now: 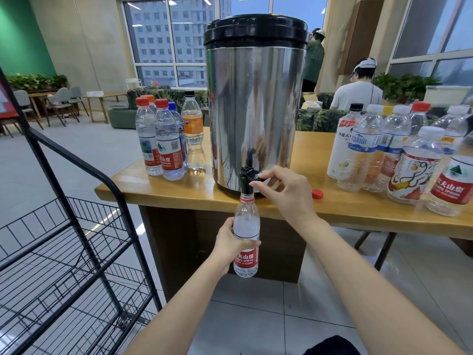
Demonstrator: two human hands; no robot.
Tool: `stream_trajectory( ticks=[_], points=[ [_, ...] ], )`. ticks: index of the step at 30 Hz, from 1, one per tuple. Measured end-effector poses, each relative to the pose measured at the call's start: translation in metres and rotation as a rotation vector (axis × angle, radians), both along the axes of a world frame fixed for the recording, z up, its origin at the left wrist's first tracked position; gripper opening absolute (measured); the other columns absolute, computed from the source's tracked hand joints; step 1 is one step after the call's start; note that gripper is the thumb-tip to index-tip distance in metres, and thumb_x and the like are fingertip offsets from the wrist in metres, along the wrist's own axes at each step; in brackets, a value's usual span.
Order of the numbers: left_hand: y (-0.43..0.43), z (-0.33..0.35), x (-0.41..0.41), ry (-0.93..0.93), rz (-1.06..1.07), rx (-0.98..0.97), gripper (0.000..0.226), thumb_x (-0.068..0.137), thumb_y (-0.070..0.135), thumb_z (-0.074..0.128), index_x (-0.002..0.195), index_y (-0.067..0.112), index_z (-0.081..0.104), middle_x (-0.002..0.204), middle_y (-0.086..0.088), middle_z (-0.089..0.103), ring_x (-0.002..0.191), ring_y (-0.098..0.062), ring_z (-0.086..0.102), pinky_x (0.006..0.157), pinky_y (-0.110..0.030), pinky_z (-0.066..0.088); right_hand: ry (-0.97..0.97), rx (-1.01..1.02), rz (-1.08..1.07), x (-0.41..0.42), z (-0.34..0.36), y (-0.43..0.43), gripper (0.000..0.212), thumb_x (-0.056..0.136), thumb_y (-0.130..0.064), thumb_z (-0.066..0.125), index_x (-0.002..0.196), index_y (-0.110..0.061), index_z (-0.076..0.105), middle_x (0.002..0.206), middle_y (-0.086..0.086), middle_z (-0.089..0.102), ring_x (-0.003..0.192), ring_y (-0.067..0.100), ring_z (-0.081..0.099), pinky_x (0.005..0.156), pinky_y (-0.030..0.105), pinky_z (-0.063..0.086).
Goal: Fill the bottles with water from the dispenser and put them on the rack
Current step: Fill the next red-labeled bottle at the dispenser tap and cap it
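A steel water dispenser (253,98) with a black lid stands on the wooden table (358,203). Its black tap (248,175) juts over the table's front edge. My right hand (284,190) pinches the tap lever. My left hand (231,245) grips a clear, uncapped bottle (246,226) with a red label, held upright with its mouth right under the spout; water shows in its upper part. The black wire rack (64,252) stands at the left, its shelves bare.
A red cap (317,194) lies on the table right of the tap. Several capped bottles (166,139) stand left of the dispenser, and several more bottles (399,160) crowd the table's right side. Two people are behind the table at the right.
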State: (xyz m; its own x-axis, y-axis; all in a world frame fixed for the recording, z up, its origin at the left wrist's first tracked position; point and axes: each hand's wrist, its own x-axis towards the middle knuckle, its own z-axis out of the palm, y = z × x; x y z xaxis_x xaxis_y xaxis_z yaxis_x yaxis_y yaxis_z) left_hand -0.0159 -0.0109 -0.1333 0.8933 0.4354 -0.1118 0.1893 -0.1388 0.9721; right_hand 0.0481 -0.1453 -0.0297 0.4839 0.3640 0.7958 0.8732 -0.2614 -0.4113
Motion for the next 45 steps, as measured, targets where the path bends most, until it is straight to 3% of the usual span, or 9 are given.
stream_trajectory(
  ticks=[8,13,16,24,31,35,38,41,45],
  points=[
    [0.0,0.0,0.001,0.0,0.002,-0.006,0.072,0.07,0.013,0.087,0.128,0.026,0.047,0.132,0.0,0.057,0.125,-0.024,0.052,0.103,-0.048,0.046,-0.013,-0.038,0.008,0.001,0.001,-0.003,0.044,0.083,-0.053,0.059,0.098,-0.013,0.07,0.091,-0.003,0.069,0.079,0.008,0.06,0.063,0.02,0.049],
    [0.0,-0.001,0.0,-0.006,-0.005,-0.018,0.072,0.07,0.012,0.086,0.129,0.025,0.047,0.131,0.001,0.057,0.125,-0.023,0.052,0.1,-0.045,0.046,-0.043,-0.071,0.025,0.004,0.001,-0.006,0.024,0.084,-0.029,0.071,0.101,-0.012,0.07,0.094,-0.001,0.069,0.079,0.004,0.056,0.066,0.015,0.044],
    [0.001,-0.001,-0.001,-0.013,-0.015,-0.021,0.072,0.07,0.012,0.086,0.129,0.025,0.047,0.13,0.001,0.057,0.124,-0.023,0.053,0.1,-0.045,0.046,-0.117,-0.088,0.028,0.008,0.0,-0.008,0.018,0.085,-0.017,0.069,0.102,-0.01,0.07,0.094,0.002,0.07,0.083,0.01,0.062,0.069,0.019,0.048],
    [0.001,-0.002,0.0,-0.035,-0.031,-0.02,0.068,0.071,0.012,0.086,0.122,0.031,0.046,0.118,0.01,0.056,0.121,-0.02,0.054,0.102,-0.046,0.047,-0.284,-0.128,0.023,0.018,0.006,-0.007,0.024,0.093,-0.025,0.054,0.101,-0.008,0.069,0.09,0.002,0.071,0.084,0.013,0.067,0.063,0.035,0.057],
    [0.002,-0.003,0.001,-0.037,-0.03,-0.001,0.075,0.07,0.013,0.086,0.132,0.025,0.046,0.129,0.003,0.058,0.122,-0.021,0.054,0.103,-0.046,0.047,-0.319,-0.087,-0.077,0.01,0.031,0.015,0.017,0.092,-0.021,0.058,0.098,-0.01,0.07,0.087,0.001,0.069,0.077,0.006,0.055,0.06,0.012,0.04],
    [0.003,-0.003,0.0,-0.025,-0.03,0.006,0.075,0.071,0.014,0.086,0.134,0.024,0.045,0.132,0.0,0.057,0.123,-0.022,0.054,0.104,-0.048,0.047,-0.231,-0.137,-0.141,0.014,0.051,0.04,0.019,0.094,-0.017,0.06,0.107,-0.011,0.072,0.096,0.004,0.072,0.088,0.017,0.061,0.068,0.029,0.05],
    [0.002,-0.002,-0.001,-0.03,-0.026,0.006,0.073,0.072,0.012,0.085,0.132,0.025,0.046,0.13,0.002,0.057,0.122,-0.02,0.054,0.104,-0.046,0.046,-0.109,-0.075,-0.082,0.017,0.033,0.02,0.031,0.094,-0.019,0.061,0.123,-0.009,0.065,0.102,0.004,0.071,0.093,0.015,0.063,0.081,0.025,0.05],
    [0.001,-0.002,-0.001,-0.039,-0.039,0.007,0.074,0.071,0.012,0.085,0.132,0.024,0.046,0.127,0.003,0.058,0.119,-0.019,0.055,0.102,-0.045,0.048,0.085,-0.063,-0.292,0.037,0.005,-0.015,0.028,0.098,-0.016,0.053,0.124,-0.009,0.063,0.117,0.008,0.063,0.112,0.022,0.056,0.091,0.025,0.041],
    [-0.002,-0.005,-0.002,-0.032,-0.052,-0.01,0.073,0.07,0.014,0.086,0.129,0.026,0.046,0.121,0.007,0.059,0.112,-0.015,0.057,0.098,-0.042,0.049,0.381,-0.506,-0.624,0.07,-0.019,-0.053,0.036,0.103,-0.026,0.041,0.136,-0.019,0.054,0.149,0.009,0.039,0.138,0.031,0.031,0.108,0.044,0.033]
  ],
)
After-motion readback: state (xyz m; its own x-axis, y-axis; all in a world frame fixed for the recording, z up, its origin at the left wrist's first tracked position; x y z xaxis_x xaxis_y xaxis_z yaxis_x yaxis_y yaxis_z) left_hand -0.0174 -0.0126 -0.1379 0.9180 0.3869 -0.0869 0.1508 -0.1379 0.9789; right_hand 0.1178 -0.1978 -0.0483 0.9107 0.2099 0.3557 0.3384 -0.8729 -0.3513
